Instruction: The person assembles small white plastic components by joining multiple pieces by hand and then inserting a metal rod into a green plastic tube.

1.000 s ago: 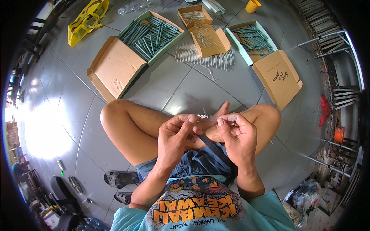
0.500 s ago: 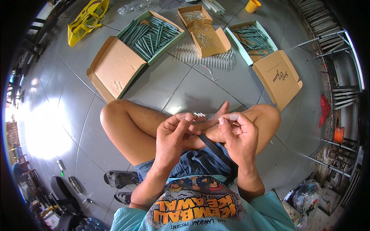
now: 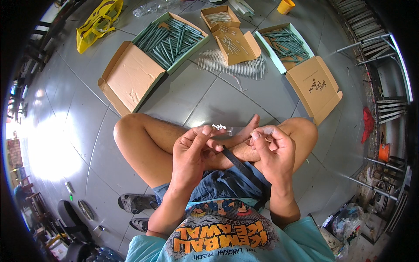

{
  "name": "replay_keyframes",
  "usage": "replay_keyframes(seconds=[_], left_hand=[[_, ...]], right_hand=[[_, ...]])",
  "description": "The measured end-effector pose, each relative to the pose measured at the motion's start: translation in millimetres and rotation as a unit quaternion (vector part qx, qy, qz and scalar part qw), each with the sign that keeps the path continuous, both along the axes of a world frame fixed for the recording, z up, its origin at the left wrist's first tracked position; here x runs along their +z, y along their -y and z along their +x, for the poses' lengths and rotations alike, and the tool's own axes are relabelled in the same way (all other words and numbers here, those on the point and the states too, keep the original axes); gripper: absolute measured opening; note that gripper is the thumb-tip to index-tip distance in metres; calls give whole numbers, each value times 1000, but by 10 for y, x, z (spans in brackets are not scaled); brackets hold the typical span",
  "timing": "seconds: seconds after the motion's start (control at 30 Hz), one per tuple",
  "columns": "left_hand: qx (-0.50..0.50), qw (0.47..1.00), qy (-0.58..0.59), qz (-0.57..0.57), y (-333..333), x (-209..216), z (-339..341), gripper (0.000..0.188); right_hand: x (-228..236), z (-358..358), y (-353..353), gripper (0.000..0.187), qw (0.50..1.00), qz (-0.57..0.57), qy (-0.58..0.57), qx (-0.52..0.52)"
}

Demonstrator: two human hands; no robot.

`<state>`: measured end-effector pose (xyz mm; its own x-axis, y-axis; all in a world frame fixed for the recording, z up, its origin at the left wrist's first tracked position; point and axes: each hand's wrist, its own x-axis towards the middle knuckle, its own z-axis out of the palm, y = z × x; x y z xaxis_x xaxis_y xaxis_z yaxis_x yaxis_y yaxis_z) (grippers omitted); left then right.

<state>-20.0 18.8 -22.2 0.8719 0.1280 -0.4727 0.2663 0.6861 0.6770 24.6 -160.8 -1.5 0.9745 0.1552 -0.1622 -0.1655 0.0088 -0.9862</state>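
Note:
Above my crossed legs, my left hand [image 3: 194, 146] pinches a small clear plastic packet [image 3: 221, 129] with white bits grouped at its left end. The packet's clear end points toward my right hand [image 3: 273, 146]. My right hand is closed, thumb against forefinger, a short way right of the packet. What it holds, if anything, is too small to make out. Ahead on the floor stands an open cardboard box [image 3: 244, 47] with thin white-tipped pieces inside, and a row of clear thin pieces [image 3: 233, 64] lies along its near side.
Dark green sticks [image 3: 168, 41] fill an open box at the left. More green sticks [image 3: 286, 46] lie in a box at the right, its lid [image 3: 316, 87] folded toward me. A yellow bag [image 3: 99, 24], a yellow cup [image 3: 286, 7] and sandals [image 3: 135, 203] rest on the tiled floor.
My left hand has moved slightly left with the packet, and my right hand slightly right, so the gap between them is wider. The boxes have not moved.

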Motion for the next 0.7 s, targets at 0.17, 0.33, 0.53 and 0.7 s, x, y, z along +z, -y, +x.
replay_keyframes(seconds=[0.17,0.33,0.53,0.7], left_hand=[[5,1000,5,-21,-36,-29,-9,22],[7,1000,2,-23,-52,-12,-6,23],[11,1000,3,-23,-68,-13,-1,22],[12,999,7,-31,-78,-35,-8,23]], right_hand=[[8,13,13,12,1000,10,3,-4],[-38,35,68,13,1000,11,17,8],[-55,45,95,12,1000,21,14,13],[-59,43,95,12,1000,14,19,8]])
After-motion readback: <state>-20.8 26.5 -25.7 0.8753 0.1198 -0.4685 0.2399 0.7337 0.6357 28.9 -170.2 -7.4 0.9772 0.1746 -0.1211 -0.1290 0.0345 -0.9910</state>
